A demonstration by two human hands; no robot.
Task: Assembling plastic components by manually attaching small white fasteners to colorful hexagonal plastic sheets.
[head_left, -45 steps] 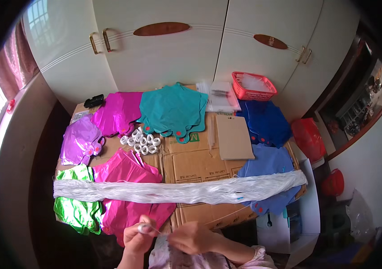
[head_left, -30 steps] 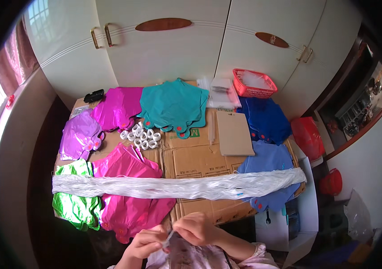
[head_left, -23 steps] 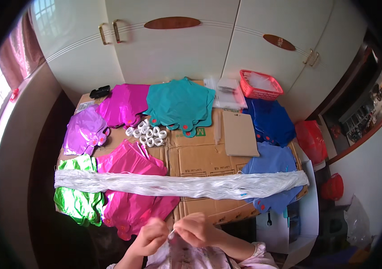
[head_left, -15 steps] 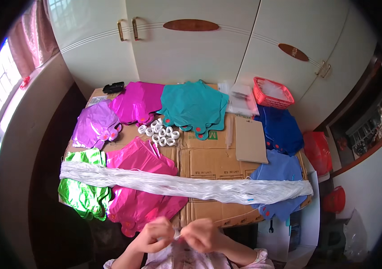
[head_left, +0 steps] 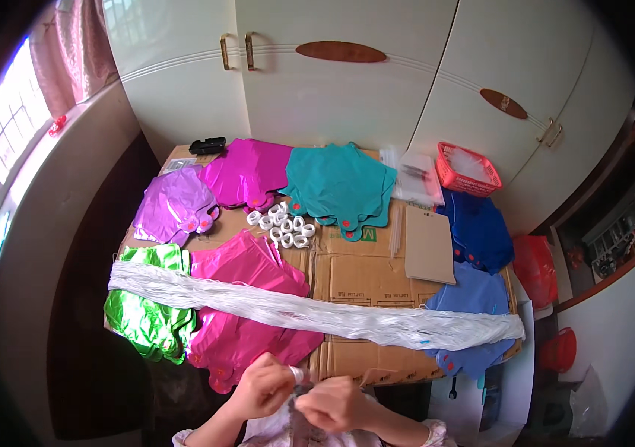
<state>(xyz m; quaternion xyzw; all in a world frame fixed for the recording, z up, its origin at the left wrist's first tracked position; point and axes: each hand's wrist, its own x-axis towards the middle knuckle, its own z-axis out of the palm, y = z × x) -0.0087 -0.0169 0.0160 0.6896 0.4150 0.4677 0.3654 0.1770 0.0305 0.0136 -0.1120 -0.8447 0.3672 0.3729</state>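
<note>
Both hands are close together in front of the cardboard's near edge. My left hand (head_left: pixel 266 385) is closed, with a small white roll (head_left: pixel 297 374) at its fingertips. My right hand (head_left: pixel 332 403) is curled into a fist beside it; whatever its fingers hold is hidden. Just beyond, a long hank of white string (head_left: pixel 287 308) stretches across the cardboard (head_left: pixel 358 272). It lies over flat foil balloons in shiny green (head_left: pixel 142 328), pink (head_left: pixel 246 331) and light blue (head_left: pixel 466 294). Several white rolls like the one in hand (head_left: pixel 284 226) sit in a cluster behind the pink stack.
Further back lie lilac (head_left: pixel 172 201), magenta (head_left: pixel 246 171), teal (head_left: pixel 340 182) and dark blue (head_left: pixel 485 231) foil stacks. A beige card (head_left: pixel 429 244), clear plastic bags (head_left: pixel 416 179), a red basket (head_left: pixel 468 170) and a black object (head_left: pixel 207 146) rest there too. White cupboards (head_left: pixel 332 97) stand behind.
The whole scene has shifted right in the view. My left hand has risen slightly, and the white roll at its fingers shows more plainly. The things on the cardboard have not moved.
</note>
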